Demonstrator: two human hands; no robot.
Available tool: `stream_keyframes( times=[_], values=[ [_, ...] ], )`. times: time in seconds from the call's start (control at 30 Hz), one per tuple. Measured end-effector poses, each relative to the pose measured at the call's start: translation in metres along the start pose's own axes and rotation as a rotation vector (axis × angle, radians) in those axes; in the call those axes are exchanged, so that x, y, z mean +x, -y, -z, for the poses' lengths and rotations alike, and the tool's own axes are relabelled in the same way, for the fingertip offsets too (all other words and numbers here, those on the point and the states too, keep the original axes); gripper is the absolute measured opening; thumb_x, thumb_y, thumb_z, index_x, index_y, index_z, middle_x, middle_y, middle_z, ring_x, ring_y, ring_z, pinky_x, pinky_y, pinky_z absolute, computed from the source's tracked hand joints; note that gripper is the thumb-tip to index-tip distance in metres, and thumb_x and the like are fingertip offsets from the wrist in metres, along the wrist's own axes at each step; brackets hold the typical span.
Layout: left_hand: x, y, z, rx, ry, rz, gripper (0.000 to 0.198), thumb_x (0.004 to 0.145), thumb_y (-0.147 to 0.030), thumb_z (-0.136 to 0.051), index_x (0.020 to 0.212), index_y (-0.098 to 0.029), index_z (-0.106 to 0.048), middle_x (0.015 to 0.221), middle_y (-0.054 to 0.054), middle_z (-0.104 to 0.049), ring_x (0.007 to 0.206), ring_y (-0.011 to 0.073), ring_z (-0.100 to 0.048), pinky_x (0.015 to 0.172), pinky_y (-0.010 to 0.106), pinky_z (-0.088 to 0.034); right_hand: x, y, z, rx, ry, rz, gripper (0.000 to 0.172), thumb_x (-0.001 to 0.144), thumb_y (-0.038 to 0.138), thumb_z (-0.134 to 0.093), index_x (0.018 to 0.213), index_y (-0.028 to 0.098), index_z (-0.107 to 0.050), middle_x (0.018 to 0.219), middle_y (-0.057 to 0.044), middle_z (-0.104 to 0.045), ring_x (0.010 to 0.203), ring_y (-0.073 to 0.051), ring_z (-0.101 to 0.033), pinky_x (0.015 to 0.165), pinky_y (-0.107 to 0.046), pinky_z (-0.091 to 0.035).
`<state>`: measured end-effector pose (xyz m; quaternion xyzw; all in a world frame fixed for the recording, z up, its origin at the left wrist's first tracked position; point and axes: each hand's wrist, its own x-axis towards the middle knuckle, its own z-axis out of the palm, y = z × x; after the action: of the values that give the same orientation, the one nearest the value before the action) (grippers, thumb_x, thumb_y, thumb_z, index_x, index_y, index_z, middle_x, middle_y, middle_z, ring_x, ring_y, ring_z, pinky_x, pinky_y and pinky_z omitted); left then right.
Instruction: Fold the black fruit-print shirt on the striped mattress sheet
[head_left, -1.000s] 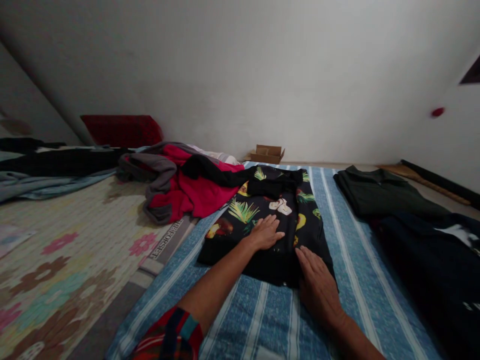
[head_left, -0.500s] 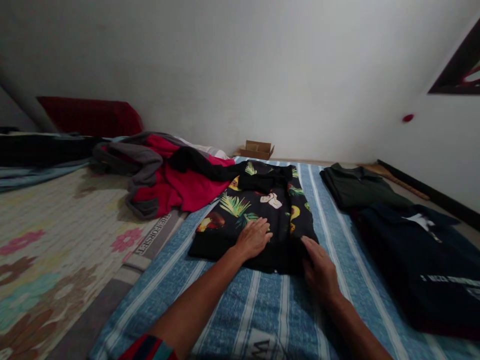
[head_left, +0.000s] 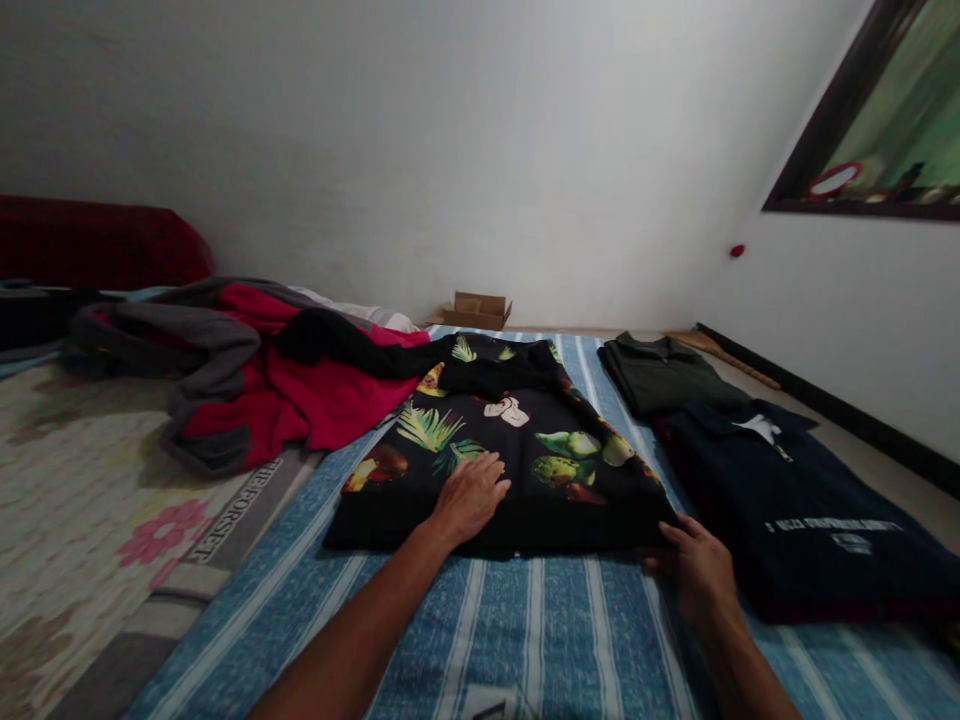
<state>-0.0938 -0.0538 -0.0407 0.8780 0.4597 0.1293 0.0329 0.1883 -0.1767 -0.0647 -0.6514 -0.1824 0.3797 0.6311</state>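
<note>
A black top with a fruit-and-leaf print [head_left: 517,450] lies on the blue striped bedding, its plain dark hem band toward me. One black sleeve stretches left over a red and grey garment, and a dark band of cloth crosses the top's upper part. My left hand [head_left: 471,496] rests flat on the print just above the hem, fingers extended. At the hem's right corner, my right hand [head_left: 697,562] pinches the fabric between thumb and fingers; some fingertips are hidden under the edge.
Left of the top lies the crumpled red and grey garment [head_left: 315,385]. A folded navy garment [head_left: 817,530] and a folded dark green one [head_left: 667,375] lie on the right. A small cardboard box [head_left: 480,308] is by the wall. Flowered bedding [head_left: 82,480] covers the left side.
My right hand has moved right with the top's edge, so the right side now lies spread wider, showing more printed fruit. My left hand stays on the print. The view has turned right.
</note>
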Motion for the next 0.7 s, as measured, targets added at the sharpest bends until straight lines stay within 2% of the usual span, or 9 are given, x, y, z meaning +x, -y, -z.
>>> stream_keyframes(
  times=[0.1,0.2,0.3,0.4,0.5,0.6,0.7],
  values=[
    [-0.007,-0.007,0.005,0.008,0.032,-0.010,0.037,0.092,-0.032,-0.041,0.122,-0.015,-0.054,0.135,0.013,-0.050,0.129,0.0231,-0.040,0.107,0.041,-0.029,-0.004,0.009,0.000,-0.008,0.018,-0.150,0.063,0.059,0.024,-0.070,0.117,0.008,-0.051,0.060,-0.001,-0.063,0.046,-0.022,-0.063,0.038,-0.029,-0.048],
    [-0.014,-0.015,0.006,0.013,0.048,-0.035,0.039,0.092,-0.032,-0.041,0.128,-0.018,-0.049,0.140,0.011,-0.044,0.133,0.0236,-0.034,0.108,0.043,-0.027,-0.005,0.013,0.001,-0.070,-0.006,-0.149,0.066,0.061,0.023,-0.068,0.121,0.008,-0.047,0.059,-0.001,-0.062,0.044,-0.022,-0.062,0.038,-0.029,-0.046],
    [-0.019,-0.023,0.004,0.031,0.066,-0.051,0.041,0.092,-0.033,-0.041,0.130,-0.019,-0.048,0.143,0.012,-0.040,0.135,0.0247,-0.030,0.109,0.045,-0.025,0.001,0.015,0.005,-0.218,0.063,-0.156,0.057,0.067,0.025,-0.060,0.120,0.008,-0.048,0.061,-0.002,-0.062,0.047,-0.021,-0.062,0.041,-0.029,-0.046],
    [-0.022,-0.030,0.002,0.039,0.081,-0.065,0.043,0.093,-0.036,-0.039,0.130,-0.018,-0.048,0.143,0.013,-0.040,0.135,0.0253,-0.029,0.109,0.045,-0.023,0.008,0.025,0.005,-0.659,0.074,0.000,0.047,0.074,0.030,-0.050,0.117,0.011,-0.055,0.077,-0.009,-0.067,0.066,-0.024,-0.066,0.057,-0.034,-0.051],
    [-0.022,-0.034,0.001,0.045,0.093,-0.064,0.044,0.093,-0.039,-0.038,0.130,-0.017,-0.047,0.142,0.013,-0.041,0.135,0.0250,-0.030,0.109,0.045,-0.022,0.010,0.043,-0.011,-1.101,0.009,0.250,0.054,0.079,0.042,-0.046,0.125,0.015,-0.051,0.106,-0.015,-0.065,0.095,-0.030,-0.063,0.079,-0.040,-0.048],
    [-0.023,-0.037,0.001,0.043,0.109,-0.043,0.045,0.093,-0.040,-0.037,0.132,-0.017,-0.046,0.144,0.013,-0.039,0.135,0.0251,-0.028,0.109,0.046,-0.022,0.012,0.061,-0.039,-1.318,0.034,0.375,0.059,0.082,0.054,-0.040,0.128,0.018,-0.048,0.119,-0.015,-0.059,0.103,-0.032,-0.059,0.081,-0.043,-0.046],
    [-0.024,-0.036,-0.001,0.032,0.118,-0.031,0.048,0.093,-0.042,-0.036,0.134,-0.018,-0.043,0.145,0.014,-0.036,0.136,0.0255,-0.026,0.109,0.047,-0.021,0.024,0.069,-0.062,-1.488,0.130,0.400,0.050,0.085,0.052,-0.040,0.116,0.016,-0.056,0.111,-0.016,-0.062,0.100,-0.034,-0.060,0.077,-0.043,-0.047]
  ],
)
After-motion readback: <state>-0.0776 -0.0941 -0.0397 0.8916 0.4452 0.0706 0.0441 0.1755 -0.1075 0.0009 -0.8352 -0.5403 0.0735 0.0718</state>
